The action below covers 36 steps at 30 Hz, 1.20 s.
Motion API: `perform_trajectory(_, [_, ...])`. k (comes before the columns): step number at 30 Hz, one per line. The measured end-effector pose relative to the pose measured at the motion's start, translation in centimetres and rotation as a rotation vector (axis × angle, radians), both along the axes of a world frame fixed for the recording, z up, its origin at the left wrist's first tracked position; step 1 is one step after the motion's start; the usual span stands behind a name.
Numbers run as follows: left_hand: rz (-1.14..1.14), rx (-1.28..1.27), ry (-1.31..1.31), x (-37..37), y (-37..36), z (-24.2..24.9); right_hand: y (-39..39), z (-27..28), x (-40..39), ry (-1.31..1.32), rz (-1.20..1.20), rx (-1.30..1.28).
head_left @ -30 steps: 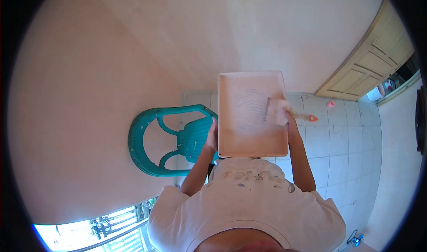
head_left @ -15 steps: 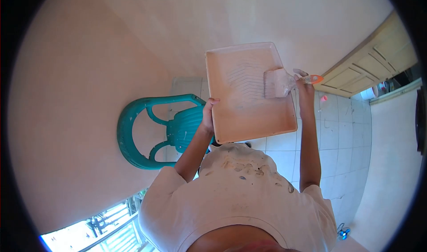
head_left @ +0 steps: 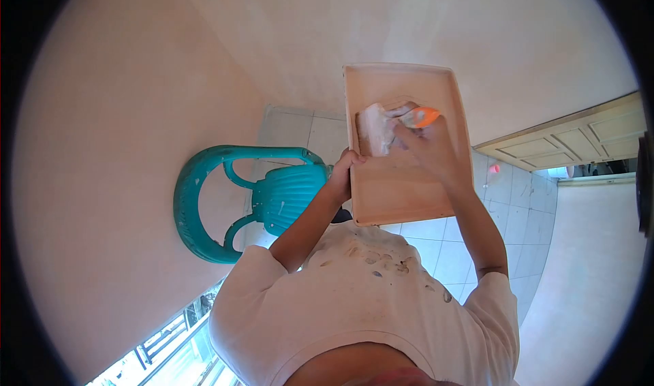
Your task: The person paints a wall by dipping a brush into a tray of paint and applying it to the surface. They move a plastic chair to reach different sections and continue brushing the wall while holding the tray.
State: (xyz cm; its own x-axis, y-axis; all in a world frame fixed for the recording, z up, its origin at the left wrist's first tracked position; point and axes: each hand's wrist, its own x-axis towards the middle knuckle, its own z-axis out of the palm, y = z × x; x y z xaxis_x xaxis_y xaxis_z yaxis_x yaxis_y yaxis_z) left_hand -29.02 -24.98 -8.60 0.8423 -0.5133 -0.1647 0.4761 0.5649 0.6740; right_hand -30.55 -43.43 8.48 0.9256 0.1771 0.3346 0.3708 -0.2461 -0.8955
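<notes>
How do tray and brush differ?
The tray is larger; the brush appears within its outline. The tray is peach inside; the brush shows an orange handle end. The left hand holds the tray's rim; the right hand holds the brush's handle. Both are hand-held.

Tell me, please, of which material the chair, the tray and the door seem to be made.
Chair: most likely plastic, slightly glossy, with moulded ribs.
Tray: perhaps plastic, by its thin rim and rounded corners; a matte peach coating hides the material.
Door: probably wood, pale yellowish finish, by its framed panels; I cannot see grain.
</notes>
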Motion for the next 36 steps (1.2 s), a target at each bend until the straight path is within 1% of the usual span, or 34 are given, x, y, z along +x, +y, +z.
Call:
perform_trajectory(1, [0.004, -0.004, 0.009, 1.1, 0.2, 1.9, 0.6, 0.6, 1.9, -0.004, 0.027, -0.051])
perform_trajectory(3, [0.004, -0.027, 0.1, -1.4, -0.1, 5.4, 0.3, 2.3, 0.2, -0.027, 0.017, -0.059])
perform_trajectory(5, [0.028, -0.033, 0.047, -2.4, -0.4, 6.1, -0.2, 3.8, -0.9, -0.047, 0.007, -0.062])
perform_trajectory(6, [0.05, -0.031, 0.001, -2.9, -0.7, 6.2, -0.8, 4.2, -1.5, -0.029, -0.019, -0.007])
perform_trajectory(7, [0.047, -0.032, -0.006, -2.8, -0.9, 6.1, -1.2, 4.6, -1.8, -0.015, -0.046, 0.051])
perform_trajectory(8, [0.044, -0.043, -0.093, -0.4, -0.6, 6.2, -0.6, 5.2, -0.1, -0.004, -0.046, 0.053])
perform_trajectory(9, [0.035, -0.055, -0.19, -0.9, -0.9, 5.7, -0.4, 5.0, -1.2, -0.016, -0.025, 0.031])
perform_trajectory(10, [0.032, -0.054, -0.193, -1.4, -1.2, 5.5, -0.2, 4.8, -2.1, -0.031, -0.004, 0.009])
perform_trajectory(12, [0.044, 0.006, -0.014, -2.1, -1.5, 5.0, -0.4, 3.8, -2.9, 0.001, 0.013, -0.007])
perform_trajectory(14, [0.022, -0.029, -0.001, -3.7, -1.9, 5.5, -1.4, 4.1, -3.7, 0.021, 0.038, -0.029])
perform_trajectory(15, [-0.002, -0.06, 0.033, -4.2, -2.2, 5.6, -2.4, 4.4, -3.6, 0.049, 0.021, 0.004])
perform_trajectory(16, [0.008, -0.066, 0.04, -4.5, -2.7, 5.5, -3.4, 4.6, -3.6, 0.078, 0.008, 0.038])
perform_trajectory(17, [0.052, -0.061, -0.018, -4.7, -3.2, 5.5, -4.4, 5.1, -3.5, 0.081, 0.02, 0.032])
perform_trajectory(18, [0.098, -0.053, -0.08, -4.7, -3.7, 5.6, -5.3, 5.8, -3.4, 0.046, 0.031, 0.084])
perform_trajectory(19, [0.112, -0.053, -0.08, -4.8, -4.1, 6.0, -6.0, 6.3, -3.2, 0.012, 0.04, 0.139])
perform_trajectory(21, [0.168, -0.053, -0.106, -5.0, -5.0, 6.8, -7.0, 6.7, -2.7, -0.007, 0.07, 0.15])
perform_trajectory(23, [0.195, -0.033, -0.135, -4.3, -5.7, 6.7, -6.9, 6.1, -1.3, -0.019, 0.102, 0.165])
perform_trajectory(24, [0.206, -0.014, -0.181, -3.6, -5.9, 6.8, -6.3, 4.8, -0.4, 0.018, 0.105, 0.146])
perform_trajectory(25, [0.218, -0.008, -0.197, -2.8, -6.1, 5.9, -6.0, 3.8, 0.4, 0.052, 0.108, 0.126])
perform_trajectory(26, [0.207, -0.059, -0.091, -1.9, -6.3, 4.7, -6.2, 3.5, 1.2, 0.036, 0.118, 0.131])
perform_trajectory(27, [0.194, -0.112, 0.015, -1.1, -6.7, 3.4, -6.5, 3.3, 1.9, 0.083, 0.162, 0.092])
perform_trajectory(28, [0.2, -0.111, 0.0, -1.2, -7.0, 4.3, -6.9, 3.3, 2.5, 0.131, 0.205, 0.05])
perform_trajectory(29, [0.187, -0.151, 0.03, -0.6, -6.8, 6.0, -7.1, 3.8, 4.1, 0.123, 0.21, 0.051])
perform_trajectory(30, [0.176, -0.195, 0.078, -0.7, -6.9, 6.6, -7.6, 4.2, 5.0, 0.127, 0.22, 0.073])
perform_trajectory(33, [0.266, -0.158, 0.02, 2.2, -6.9, 3.4, -7.3, 4.3, 7.5, 0.09, 0.257, 0.066])
perform_trajectory(34, [0.273, -0.163, 0.012, 2.6, -7.1, 3.2, -7.2, 4.1, 7.9, 0.076, 0.26, 0.059])
perform_trajectory(35, [0.333, -0.09, -0.055, 2.6, -7.4, 3.0, -6.9, 3.4, 8.2, 0.071, 0.268, 0.054])
perform_trajectory(36, [0.388, -0.014, -0.115, 3.1, -7.7, 2.8, -6.0, 2.2, 8.9, 0.083, 0.324, -0.029])
